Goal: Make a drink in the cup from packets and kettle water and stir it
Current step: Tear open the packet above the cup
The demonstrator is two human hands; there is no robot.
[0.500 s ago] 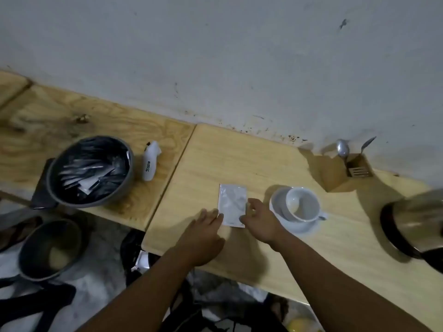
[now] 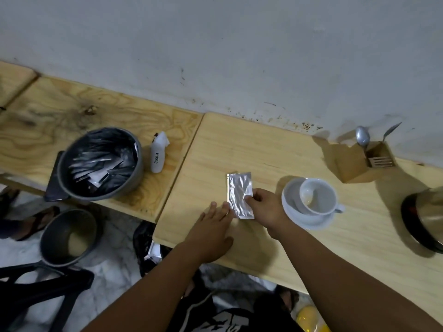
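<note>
Where the two wooden tables meet the grey wall, things line up from left to right like this. Down on the floor at the near left sits a grey bucket (image 2: 68, 238) with some pale stuff at its bottom. Above it, on the left table (image 2: 79, 111), a grey bowl (image 2: 100, 161) is heaped with silvery packets, and a small white bottle (image 2: 158, 152) lies just beside it. On the right table (image 2: 239, 144), the left hand (image 2: 211, 233) lies flat with fingers spread, its fingertips touching the left edge of a silver packet (image 2: 240, 195). Pinching the packet's right edge between thumb and fingers is the right hand (image 2: 265, 209). Just right of that, an empty white cup (image 2: 317, 196) stands on a white saucer (image 2: 291, 207). Farther back, a wooden holder (image 2: 359, 164) keeps two spoons (image 2: 362, 136). At the far right edge sits the metal kettle (image 2: 426, 219), partly cut off.
</note>
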